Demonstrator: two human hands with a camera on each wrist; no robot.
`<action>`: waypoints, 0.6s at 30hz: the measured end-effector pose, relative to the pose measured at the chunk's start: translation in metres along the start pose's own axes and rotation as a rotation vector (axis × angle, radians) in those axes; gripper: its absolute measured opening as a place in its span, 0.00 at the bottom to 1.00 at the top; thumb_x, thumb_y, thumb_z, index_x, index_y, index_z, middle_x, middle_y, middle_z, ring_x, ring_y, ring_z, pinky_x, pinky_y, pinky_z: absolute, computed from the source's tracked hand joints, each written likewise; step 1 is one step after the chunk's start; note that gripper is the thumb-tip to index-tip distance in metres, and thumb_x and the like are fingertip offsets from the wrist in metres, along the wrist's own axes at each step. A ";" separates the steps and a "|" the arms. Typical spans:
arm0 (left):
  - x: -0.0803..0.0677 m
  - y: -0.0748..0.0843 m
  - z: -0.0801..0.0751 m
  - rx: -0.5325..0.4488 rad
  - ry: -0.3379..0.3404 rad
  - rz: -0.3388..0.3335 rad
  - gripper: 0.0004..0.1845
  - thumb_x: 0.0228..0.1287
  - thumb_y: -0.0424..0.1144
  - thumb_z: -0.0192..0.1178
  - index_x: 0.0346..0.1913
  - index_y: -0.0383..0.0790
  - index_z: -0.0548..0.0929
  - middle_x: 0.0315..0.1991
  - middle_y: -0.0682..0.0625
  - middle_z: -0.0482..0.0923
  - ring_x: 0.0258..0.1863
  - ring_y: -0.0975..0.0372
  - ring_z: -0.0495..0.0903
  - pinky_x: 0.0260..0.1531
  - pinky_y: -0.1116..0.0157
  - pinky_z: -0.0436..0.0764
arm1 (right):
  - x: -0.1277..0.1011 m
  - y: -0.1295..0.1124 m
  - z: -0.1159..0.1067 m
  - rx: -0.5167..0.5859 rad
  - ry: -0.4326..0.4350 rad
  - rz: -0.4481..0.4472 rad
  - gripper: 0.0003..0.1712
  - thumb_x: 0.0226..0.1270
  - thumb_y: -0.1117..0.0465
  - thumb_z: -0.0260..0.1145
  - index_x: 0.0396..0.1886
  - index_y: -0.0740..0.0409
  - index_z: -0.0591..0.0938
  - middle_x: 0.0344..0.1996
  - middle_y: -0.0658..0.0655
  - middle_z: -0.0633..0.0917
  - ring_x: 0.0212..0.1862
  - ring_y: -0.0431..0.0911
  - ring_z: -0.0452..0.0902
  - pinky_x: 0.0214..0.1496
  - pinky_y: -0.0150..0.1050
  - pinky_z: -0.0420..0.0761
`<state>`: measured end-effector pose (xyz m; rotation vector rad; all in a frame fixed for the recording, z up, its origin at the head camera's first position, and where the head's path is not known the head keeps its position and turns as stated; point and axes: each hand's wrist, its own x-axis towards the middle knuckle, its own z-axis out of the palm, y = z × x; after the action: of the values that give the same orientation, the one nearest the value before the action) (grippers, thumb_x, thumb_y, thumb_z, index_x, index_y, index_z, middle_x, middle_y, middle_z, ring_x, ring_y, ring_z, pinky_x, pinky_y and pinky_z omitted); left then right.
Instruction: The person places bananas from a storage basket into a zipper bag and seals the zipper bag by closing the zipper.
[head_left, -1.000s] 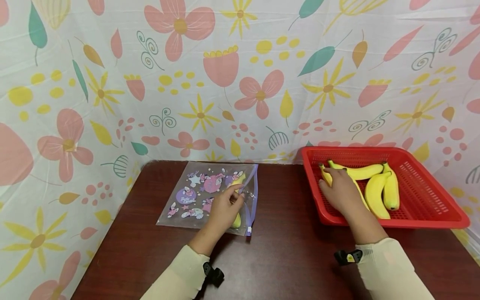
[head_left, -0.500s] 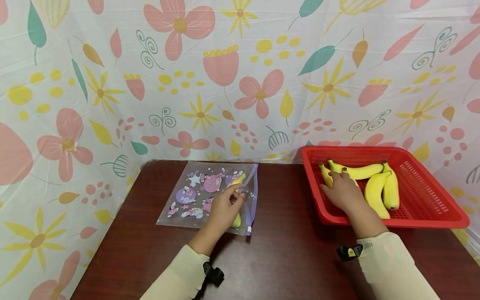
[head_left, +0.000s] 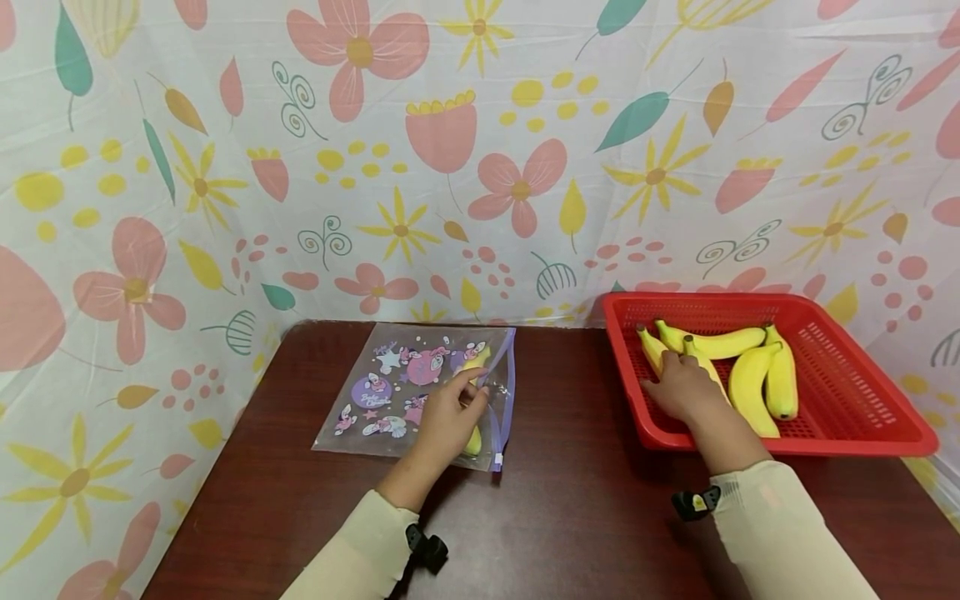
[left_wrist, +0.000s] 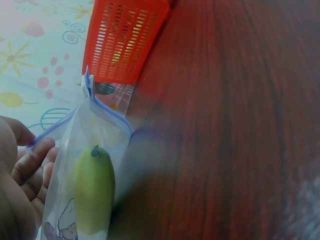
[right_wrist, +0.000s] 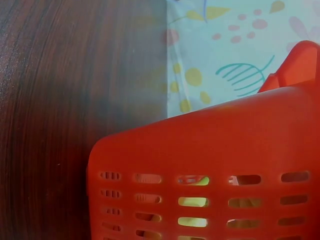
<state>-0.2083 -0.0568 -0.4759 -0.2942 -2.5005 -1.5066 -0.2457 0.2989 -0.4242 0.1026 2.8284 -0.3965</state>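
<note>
- Backdrop [head_left: 517, 108]: white sheet, lightly creased, printed with pink, yellow and teal flowers and leaves.
- Surface [head_left: 570, 508]: glossy reddish-brown, its streaky grain much plainer in the wrist views.
- Basket [head_left: 862, 367]: red, rectangular, flared, on the right; the right wrist view shows its slotted outer wall, yellow behind the slots.
- Bag [head_left: 405, 400]: clear plastic, flat on the left, with pink and purple cartoons; lettering in its purple circle is too small to read surely. The left wrist view alone shows its mouth gaping.
- Left hand [head_left: 452, 412]: pinches the bag's edge, thumb against fingers.
- Right hand [head_left: 686, 390]: inside the basket among the bananas [head_left: 753, 387]; fingertips hidden, so I cannot tell whether it grips one. Five lie there, smooth, curved, dark-tipped.
- Bagged banana [left_wrist: 94, 192]: lengthwise beside the mouth; its end faces the left wrist view.
- Slider [head_left: 498, 457]: white, at the purple zip's near end.
</note>
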 end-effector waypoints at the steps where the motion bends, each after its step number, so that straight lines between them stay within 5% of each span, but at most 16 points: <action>1: 0.000 0.000 0.000 0.000 -0.001 0.001 0.17 0.70 0.40 0.62 0.59 0.48 0.84 0.29 0.54 0.84 0.27 0.68 0.79 0.30 0.71 0.80 | 0.000 0.000 0.000 0.004 -0.008 0.005 0.46 0.72 0.48 0.59 0.71 0.80 0.55 0.61 0.86 0.61 0.59 0.76 0.67 0.59 0.69 0.73; 18: -0.001 0.001 0.000 -0.005 -0.004 -0.002 0.17 0.70 0.39 0.62 0.59 0.48 0.84 0.29 0.54 0.84 0.27 0.68 0.79 0.30 0.71 0.80 | 0.003 0.005 0.004 -0.013 -0.039 -0.012 0.50 0.66 0.53 0.64 0.70 0.82 0.49 0.53 0.87 0.68 0.51 0.69 0.74 0.53 0.60 0.77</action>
<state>-0.2069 -0.0567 -0.4756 -0.2963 -2.5014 -1.5140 -0.2468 0.3024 -0.4299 0.0742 2.7940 -0.3788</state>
